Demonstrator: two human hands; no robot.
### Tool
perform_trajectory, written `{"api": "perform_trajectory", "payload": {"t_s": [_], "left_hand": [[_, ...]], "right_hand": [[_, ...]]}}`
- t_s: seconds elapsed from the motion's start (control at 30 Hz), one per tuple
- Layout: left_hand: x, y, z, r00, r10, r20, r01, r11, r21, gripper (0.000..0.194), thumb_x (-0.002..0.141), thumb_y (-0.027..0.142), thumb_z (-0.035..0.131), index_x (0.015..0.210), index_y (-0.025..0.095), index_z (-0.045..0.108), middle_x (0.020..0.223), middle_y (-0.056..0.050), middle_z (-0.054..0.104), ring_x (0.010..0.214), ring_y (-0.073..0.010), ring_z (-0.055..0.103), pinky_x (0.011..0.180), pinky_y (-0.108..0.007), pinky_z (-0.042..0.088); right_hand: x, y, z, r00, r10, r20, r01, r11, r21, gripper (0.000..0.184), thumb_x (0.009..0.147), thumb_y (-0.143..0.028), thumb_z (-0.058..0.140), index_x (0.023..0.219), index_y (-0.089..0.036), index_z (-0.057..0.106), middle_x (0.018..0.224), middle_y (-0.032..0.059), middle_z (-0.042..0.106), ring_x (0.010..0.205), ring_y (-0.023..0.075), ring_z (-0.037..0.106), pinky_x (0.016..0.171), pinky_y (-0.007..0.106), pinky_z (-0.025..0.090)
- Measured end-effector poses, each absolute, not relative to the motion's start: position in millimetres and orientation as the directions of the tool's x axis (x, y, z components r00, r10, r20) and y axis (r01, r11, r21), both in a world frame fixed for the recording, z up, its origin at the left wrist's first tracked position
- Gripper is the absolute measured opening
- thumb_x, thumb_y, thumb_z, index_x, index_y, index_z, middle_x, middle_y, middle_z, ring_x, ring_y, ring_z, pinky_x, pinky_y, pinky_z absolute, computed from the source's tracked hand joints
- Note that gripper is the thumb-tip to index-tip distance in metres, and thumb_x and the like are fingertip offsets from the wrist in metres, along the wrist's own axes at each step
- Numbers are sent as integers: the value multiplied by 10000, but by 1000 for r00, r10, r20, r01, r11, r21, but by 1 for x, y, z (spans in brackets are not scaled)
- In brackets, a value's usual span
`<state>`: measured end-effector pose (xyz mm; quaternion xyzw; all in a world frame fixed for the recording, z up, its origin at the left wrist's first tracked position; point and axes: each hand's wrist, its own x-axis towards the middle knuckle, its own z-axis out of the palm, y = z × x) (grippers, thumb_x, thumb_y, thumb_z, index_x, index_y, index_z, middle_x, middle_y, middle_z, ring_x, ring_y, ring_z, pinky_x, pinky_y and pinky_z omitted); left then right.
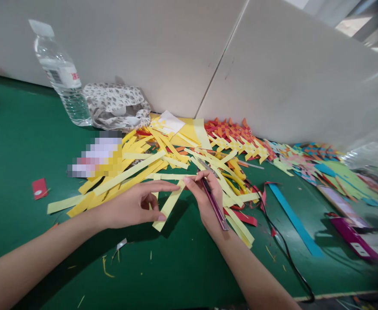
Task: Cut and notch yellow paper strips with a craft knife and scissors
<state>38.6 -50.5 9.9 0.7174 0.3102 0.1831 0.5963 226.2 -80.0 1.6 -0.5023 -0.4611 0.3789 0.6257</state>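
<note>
A pale yellow paper strip (170,206) is held between my hands and bends near its upper end. My left hand (133,204) has its thumb at the strip's lower end, while its index finger reaches toward the bend. With thumb and index finger, my right hand (210,193) pinches the upper end. Tucked in that same hand is a slim purple tool (217,206) with a dark part near the fingers; its exact kind is unclear. Behind both hands lies a loose heap of yellow paper strips (133,174), some pale, some deeper yellow.
A water bottle (63,79) and a floral cloth pouch (118,103) stand by the grey partition (163,51). Woven paper fish-like shapes (240,144) line its base. Right lie a blue strip (293,219), a black cable (282,241) and a purple box-like object (353,237) on the green tabletop (182,271).
</note>
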Motion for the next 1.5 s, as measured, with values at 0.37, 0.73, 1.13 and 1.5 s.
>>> {"api": "perform_trajectory", "payload": {"t_s": [0.37, 0.73, 1.13, 1.5], "left_hand": [[39, -52, 14, 744, 647, -166, 177, 49, 983, 619, 695, 193, 681, 1274, 263, 473, 596, 73, 538, 567, -91, 487, 519, -196, 383], [38, -50, 9, 702, 701, -125, 216, -42, 976, 475, 700, 304, 692, 1145, 278, 527, 866, 4, 632, 856, -169, 607, 694, -255, 471], [43, -48, 4, 625, 771, -118, 183, 1, 983, 282, 696, 331, 681, 790, 214, 443, 742, 25, 632, 636, -117, 587, 569, -233, 457], [43, -48, 4, 613, 777, -141, 114, 89, 989, 245, 672, 254, 713, 705, 183, 481, 692, 45, 576, 647, -92, 572, 637, -238, 471]], "right_hand": [[228, -80, 2, 293, 941, 168, -114, 209, -971, 288, 651, -212, 743, 753, -222, 473, 634, -64, 646, 578, 118, 612, 629, 276, 498], [228, -81, 2, 237, 949, 206, 18, 208, -978, 299, 690, -288, 720, 767, -240, 434, 693, -47, 662, 611, 140, 621, 618, 291, 485], [225, -82, 1, 241, 943, 229, -51, 248, -967, 297, 685, -200, 729, 757, -231, 443, 679, -55, 668, 605, 113, 611, 610, 257, 476], [223, -82, 1, 252, 951, 181, -28, 194, -981, 294, 689, -222, 721, 763, -232, 436, 681, -51, 656, 639, 129, 620, 666, 295, 498]]}}
